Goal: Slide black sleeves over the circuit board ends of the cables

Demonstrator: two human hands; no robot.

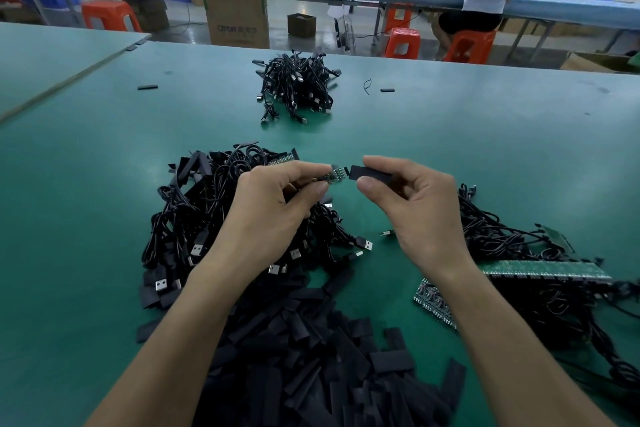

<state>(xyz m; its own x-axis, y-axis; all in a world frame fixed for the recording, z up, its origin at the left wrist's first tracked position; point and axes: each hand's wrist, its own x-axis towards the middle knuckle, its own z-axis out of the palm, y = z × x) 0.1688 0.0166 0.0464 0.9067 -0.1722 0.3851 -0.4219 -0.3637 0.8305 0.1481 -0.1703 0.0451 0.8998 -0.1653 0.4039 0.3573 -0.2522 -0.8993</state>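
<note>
Currently, left hand (273, 204) grip: clamped on circuit board (333, 175).
Right hand (412, 204) grip: clamped on black sleeve (367, 174).
Risk: sleeve mouth just beside board tip; pinched flat or tilted, it snags on components.

Your left hand (273, 208) and right hand (415, 215) are showing bare: no gloves, no finger cots. Both forearms are running uncovered from wrist to the bottom edge of the view, with no sleeve hem or cuff coming into sight. Your wrists are carrying no watch, strap or band, and no rings are showing on the fingers that face the camera. Your thumbnails are looking short and plain, unpainted. The rest of your body is lying outside the view.
</note>
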